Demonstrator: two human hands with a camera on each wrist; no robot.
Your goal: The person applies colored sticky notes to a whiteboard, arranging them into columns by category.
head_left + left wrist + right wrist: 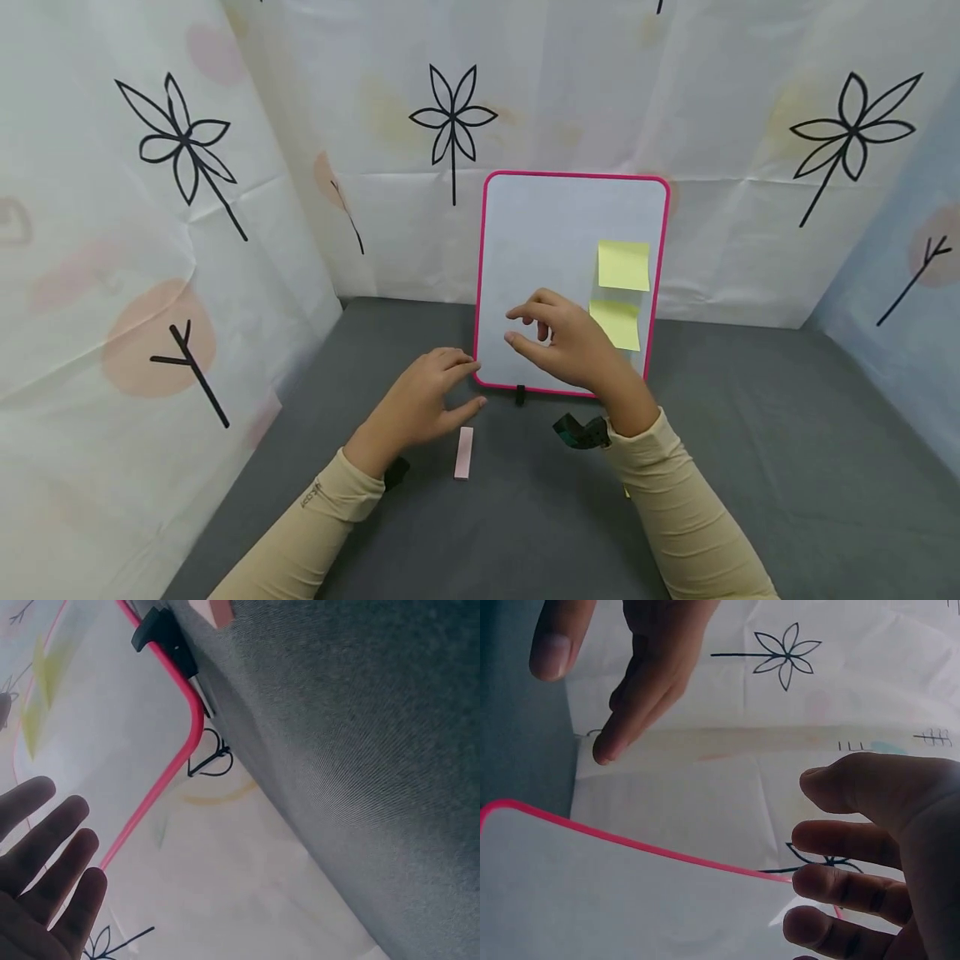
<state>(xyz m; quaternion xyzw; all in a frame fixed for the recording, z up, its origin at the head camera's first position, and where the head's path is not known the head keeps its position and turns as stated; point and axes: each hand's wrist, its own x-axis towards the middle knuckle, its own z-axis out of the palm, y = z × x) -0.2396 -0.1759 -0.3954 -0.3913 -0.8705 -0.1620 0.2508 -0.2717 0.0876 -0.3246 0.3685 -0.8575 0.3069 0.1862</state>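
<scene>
A whiteboard (555, 225) with a pink frame stands on the table, propped on a black stand (521, 395). Two yellow sticky notes, an upper one (623, 266) and a lower one (617, 323), cling to its right side; my right hand partly covers the lower. My right hand (573, 342) hovers before the board, fingers loosely bent, holding nothing. Beside the board's lower left corner is my left hand (427, 398), fingers extended and thumb apart, with nothing in it; whether it touches the frame I cannot tell. A pale pink strip-shaped pad (463, 453) lies below it.
A grey cloth covers the table (750, 433). White curtains (405, 242) printed with black line flowers enclose the back and sides. By the right sleeve, a small yellow edge (627, 492) peeks out, mostly hidden. Dark straps (583, 432) sit at the wrists.
</scene>
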